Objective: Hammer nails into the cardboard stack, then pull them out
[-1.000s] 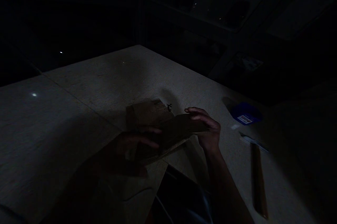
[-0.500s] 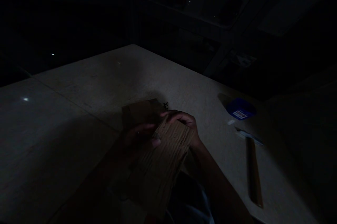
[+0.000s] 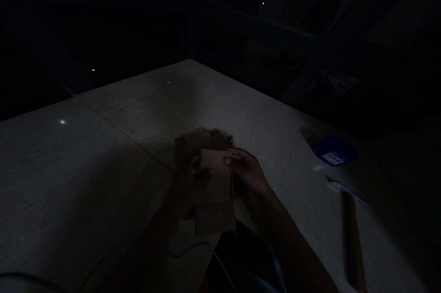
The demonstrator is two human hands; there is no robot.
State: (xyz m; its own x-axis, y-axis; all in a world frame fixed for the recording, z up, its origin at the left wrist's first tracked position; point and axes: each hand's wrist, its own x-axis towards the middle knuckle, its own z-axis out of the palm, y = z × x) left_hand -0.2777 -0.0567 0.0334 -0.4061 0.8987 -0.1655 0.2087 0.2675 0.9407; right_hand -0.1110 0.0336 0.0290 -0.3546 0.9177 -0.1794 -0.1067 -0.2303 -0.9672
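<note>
Between my two hands is a piece of brown cardboard [image 3: 217, 192], with dark marks or small holes along its face and a crease across its lower part. My left hand [image 3: 193, 183] grips its left edge, thumb on the face. At the upper right corner my right hand [image 3: 246, 166] pinches it, thumb in front and fingers behind. More brown cardboard [image 3: 189, 142] lies on the table just beyond my hands, partly covered by them. A small dark twisted thing [image 3: 229, 138] sits at its right end; the dim light hides its kind.
A hammer [image 3: 352, 233] with a wooden handle lies on the pale table [image 3: 241, 109] at right. Behind it stands a blue container [image 3: 335, 149] with a white and red label. A thin cable [image 3: 189, 252] runs near my lap. Beyond the table edge it is very dark.
The cardboard has turned from slanting to nearly upright in view, its face now towards me. My right thumb has come round onto its front. The whole view has shifted, moving surroundings rightwards.
</note>
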